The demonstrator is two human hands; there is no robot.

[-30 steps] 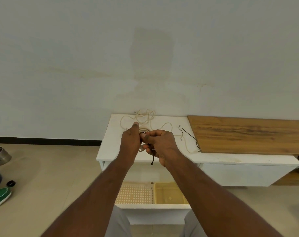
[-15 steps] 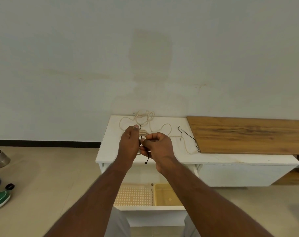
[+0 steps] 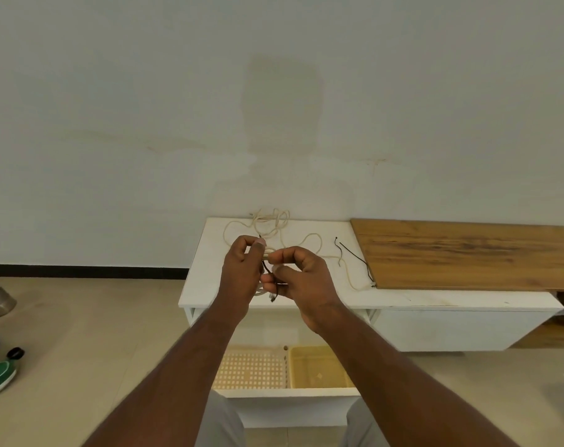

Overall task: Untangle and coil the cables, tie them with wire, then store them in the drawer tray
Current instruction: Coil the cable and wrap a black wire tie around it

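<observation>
Both hands raised together above the white cabinet top, likely so the small coil of cream cable stays bunched while a tie goes round it. Left hand curled, thumb and fingertips pinching the coil and the upper end of a thin black tie wire. Right hand also curled, fingers pinching the other side of the coil with the wire's lower end poking out below; exact wrap of wire around the coil hidden by fingers, cannot tell if twisted yet. Judged step: tying first coil, not finished. Rest of cream cable loose and tangled at back of the cabinet top, one strand trailing right toward the brown wooden board. Spare black wire ties lying just beside the board, probably staged for later coils. Drawer pulled out below, holding a cream perforated plastic tray and a yellow plastic tray, both without cables, ready for storing.
</observation>
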